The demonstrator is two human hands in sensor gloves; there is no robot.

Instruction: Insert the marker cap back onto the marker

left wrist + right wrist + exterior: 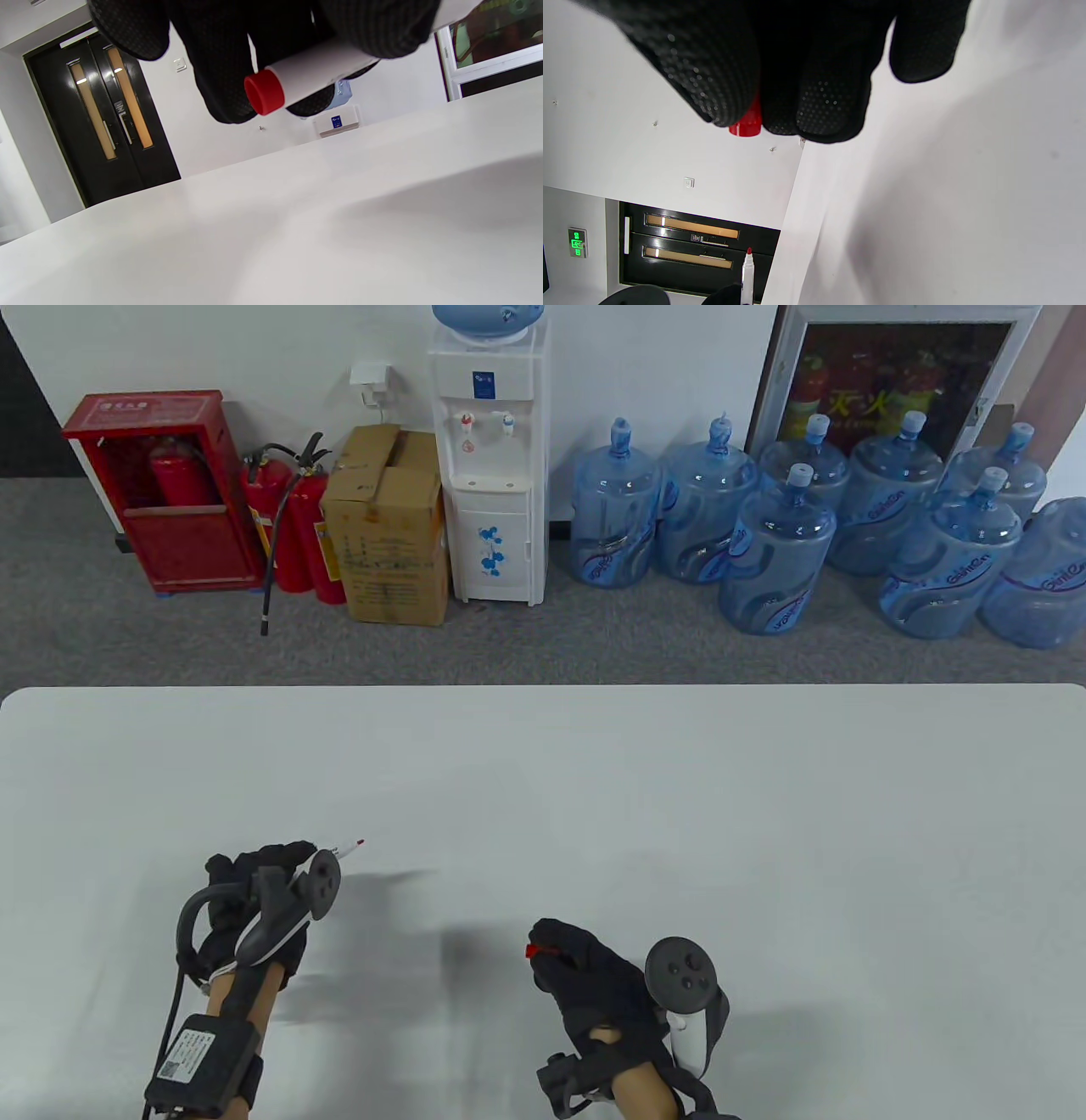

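Note:
My left hand (284,865) grips a white marker (344,849) above the table's front left, its bare red tip pointing right and away. In the left wrist view the marker's white barrel (316,72) sits in my gloved fingers (220,63), its red rear end toward the camera. My right hand (556,946) pinches the red cap (541,951) at the table's front centre, well to the right of the marker tip. In the right wrist view the cap (747,123) pokes out between my fingertips (823,101), and the marker (748,271) stands far off.
The white table (679,797) ends at a far edge. On the floor beyond it stand a water dispenser (488,458), several blue water jugs (776,551), a cardboard box (386,530) and red fire extinguishers (293,534).

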